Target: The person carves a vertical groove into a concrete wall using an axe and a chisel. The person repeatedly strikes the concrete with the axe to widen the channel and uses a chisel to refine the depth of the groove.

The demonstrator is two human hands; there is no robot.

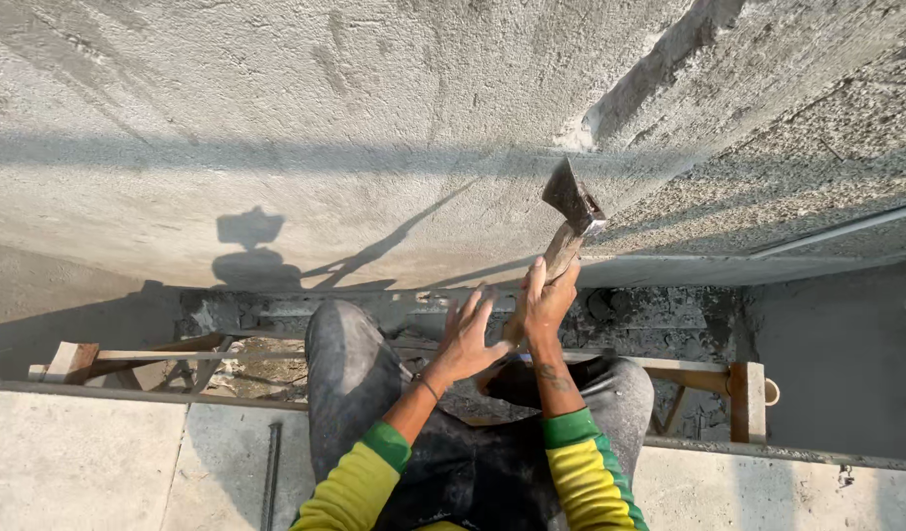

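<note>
1. My right hand (548, 300) clamps the wooden handle of a hatchet (572, 202), blade raised at the grey plastered wall (305, 128) just beyond.
2. My left hand (468, 339), fingers spread, hovers beside it, holding nothing, likely to steady.
3. A wooden trestle (738, 393) lies below my knees.

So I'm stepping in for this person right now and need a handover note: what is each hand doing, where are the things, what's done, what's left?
Right hand: closed around the wooden handle of the hatchet, head raised against the plastered wall.
Left hand: open, fingers spread, beside the handle, holding nothing.
Wall: smooth grey on the left, rough and chipped on the right.
Below the knees, a wooden frame and rubble.
Left: the smooth part remains unchipped.
</note>
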